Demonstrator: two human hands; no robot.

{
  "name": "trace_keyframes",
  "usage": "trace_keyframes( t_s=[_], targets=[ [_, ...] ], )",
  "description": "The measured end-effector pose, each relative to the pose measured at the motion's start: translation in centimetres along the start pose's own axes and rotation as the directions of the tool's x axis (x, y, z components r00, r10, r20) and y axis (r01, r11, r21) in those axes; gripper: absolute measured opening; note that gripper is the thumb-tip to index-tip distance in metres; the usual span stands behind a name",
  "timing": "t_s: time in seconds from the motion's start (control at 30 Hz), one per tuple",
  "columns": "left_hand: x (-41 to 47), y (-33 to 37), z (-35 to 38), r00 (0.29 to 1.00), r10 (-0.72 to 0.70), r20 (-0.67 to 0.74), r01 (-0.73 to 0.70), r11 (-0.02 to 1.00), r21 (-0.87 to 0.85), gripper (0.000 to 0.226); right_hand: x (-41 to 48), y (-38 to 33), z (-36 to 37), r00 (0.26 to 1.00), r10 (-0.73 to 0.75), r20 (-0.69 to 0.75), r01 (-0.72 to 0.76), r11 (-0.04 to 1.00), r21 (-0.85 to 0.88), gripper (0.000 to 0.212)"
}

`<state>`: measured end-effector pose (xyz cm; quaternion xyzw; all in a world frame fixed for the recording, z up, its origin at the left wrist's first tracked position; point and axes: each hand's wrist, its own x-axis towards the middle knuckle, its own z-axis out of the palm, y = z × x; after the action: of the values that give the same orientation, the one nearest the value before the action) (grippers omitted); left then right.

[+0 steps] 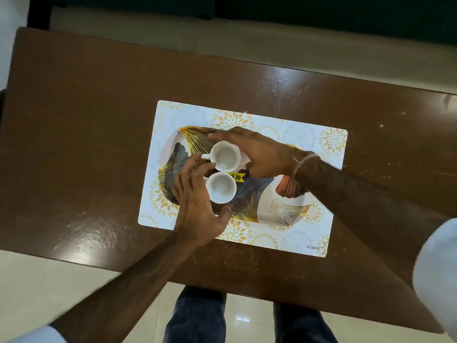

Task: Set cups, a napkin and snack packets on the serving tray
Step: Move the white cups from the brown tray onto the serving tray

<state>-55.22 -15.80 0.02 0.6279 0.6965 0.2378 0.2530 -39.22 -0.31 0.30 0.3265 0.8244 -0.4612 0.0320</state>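
Two white cups, the far cup [226, 157] and the near cup [220, 187], are sitting touching on the tray [284, 194] on the bench [86, 120]. The right hand [262, 154] is cupping the far one, and the left hand [197, 206] is curling loosely around the near one; a nudge risks knocking them together or tipping one.

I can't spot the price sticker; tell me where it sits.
In the head view, the yellow price sticker lies on the serving tray, just right of the nearer white cup and below the farther cup, near the right hand.
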Motion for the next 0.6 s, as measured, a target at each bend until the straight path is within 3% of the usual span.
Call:
trace_keyframes(
  t_s=[0.13, 0.33, 0.6],
  targets=[
    [2.6, 2.9, 0.1, 1.0, 0.016, -0.013, -0.015, 0.999, 0.033, 0.068, -3.3, 1.7, 0.0, 0.974, 0.11, -0.196, -0.1, 0.993, 0.059, 0.087],
    [7.5, 10.3, 5.3, 0.995, 0.068, 0.073, -0.074, 0.994, 0.08, 0.064, -11.8, 6.6, -2.0, 0.843, 0.301, -0.446, -0.244, 0.953, 0.181, 0.072],
    [8.4, 21.9, 17.6, 0.921, 0.148, 0.361, -0.181, 0.982, 0.06, 0.062, -27.6, 14.8, -5.4, 0.633, 0.509, -0.583, -0.398, 0.86, 0.319, 0.069]
  ],
)
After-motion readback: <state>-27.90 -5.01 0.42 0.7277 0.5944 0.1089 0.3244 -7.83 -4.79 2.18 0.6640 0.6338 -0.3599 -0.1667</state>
